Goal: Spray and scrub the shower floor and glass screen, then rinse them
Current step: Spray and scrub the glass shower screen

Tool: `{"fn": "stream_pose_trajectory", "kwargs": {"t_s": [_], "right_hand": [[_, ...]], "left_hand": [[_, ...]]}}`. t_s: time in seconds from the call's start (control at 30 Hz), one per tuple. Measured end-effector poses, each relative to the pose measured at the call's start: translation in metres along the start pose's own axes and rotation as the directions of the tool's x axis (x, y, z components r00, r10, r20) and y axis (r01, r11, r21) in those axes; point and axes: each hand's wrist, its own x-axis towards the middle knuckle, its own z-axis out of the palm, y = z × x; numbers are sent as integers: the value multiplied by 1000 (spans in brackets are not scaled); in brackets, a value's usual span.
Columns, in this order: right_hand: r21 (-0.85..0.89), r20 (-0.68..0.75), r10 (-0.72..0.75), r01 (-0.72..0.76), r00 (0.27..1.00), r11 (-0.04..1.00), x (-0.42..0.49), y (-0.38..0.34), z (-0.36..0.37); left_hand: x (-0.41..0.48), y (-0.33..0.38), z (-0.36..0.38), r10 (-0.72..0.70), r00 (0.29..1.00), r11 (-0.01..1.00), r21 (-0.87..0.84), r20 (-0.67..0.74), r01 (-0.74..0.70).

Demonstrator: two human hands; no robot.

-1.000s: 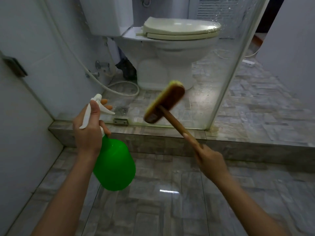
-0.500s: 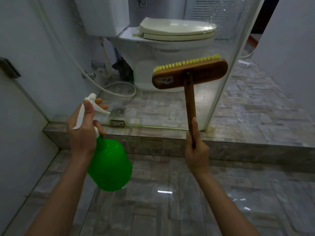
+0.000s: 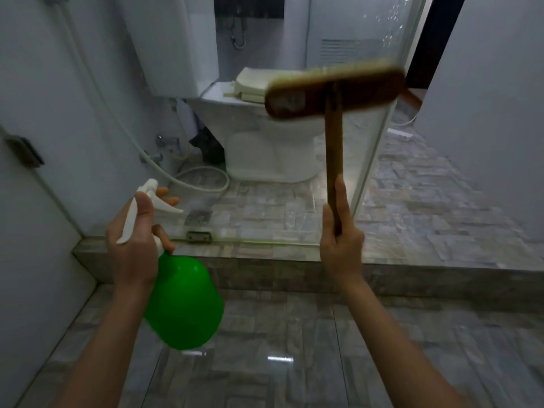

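Glass screen (image 3: 365, 142) sits along the step's front edge, droplets up top. I'd guess you're mid-scrub, with the shower floor (image 3: 294, 334) and rinse left. Your left hand (image 3: 132, 245) curls round the spray bottle (image 3: 185, 301) neck, and your right hand (image 3: 341, 248) grips the raised brush (image 3: 335, 95) handle.

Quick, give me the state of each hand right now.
Left hand: grips the green spray bottle at its trigger.
Right hand: grips the scrub brush handle.

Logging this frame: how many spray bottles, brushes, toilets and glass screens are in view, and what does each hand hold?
green spray bottle: 1, held by the left hand
wooden brush: 1, held by the right hand
toilet: 1
glass screen: 1
Total: 4
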Motion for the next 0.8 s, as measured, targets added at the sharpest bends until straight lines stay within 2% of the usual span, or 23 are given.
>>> {"fn": "stream_pose_trajectory", "kwargs": {"t_s": [0.1,0.17,0.23,0.37,0.43,0.5,0.6,0.67,0.73,0.8], "right_hand": [[-15,101,124,-123,987,992,-81,23,-23],[-30,146,193,-191,970,981,-97,19,-27],[18,126,142,-145,982,989,-62,4,-16],[36,-13,-44,45,999,998,43,-35,14],[12,-8,-80,80,997,997,46,-33,22],[-3,71,-65,65,995,998,0,-9,22],[-56,258,112,-100,960,993,-96,22,12],[-78,322,179,-162,930,984,-117,13,15],[-61,309,123,-110,943,992,-88,-14,37],[-40,231,-25,35,973,999,-36,-45,71]], "left_hand": [[-1,6,-8,19,1000,1000,6,-2,-19],[-3,8,-13,27,1000,1000,14,-9,-27],[-5,7,-18,26,999,1000,16,-19,-26],[-5,5,-25,22,999,999,32,-33,-21],[-3,6,-31,28,998,999,24,-55,-27],[-2,7,-38,24,997,999,30,-70,-22],[-2,7,-50,38,995,998,53,-90,-33],[-2,7,-58,51,993,997,58,-109,-45],[0,5,-63,54,991,997,59,-125,-47],[2,3,-66,48,989,997,61,-140,-40]]}}
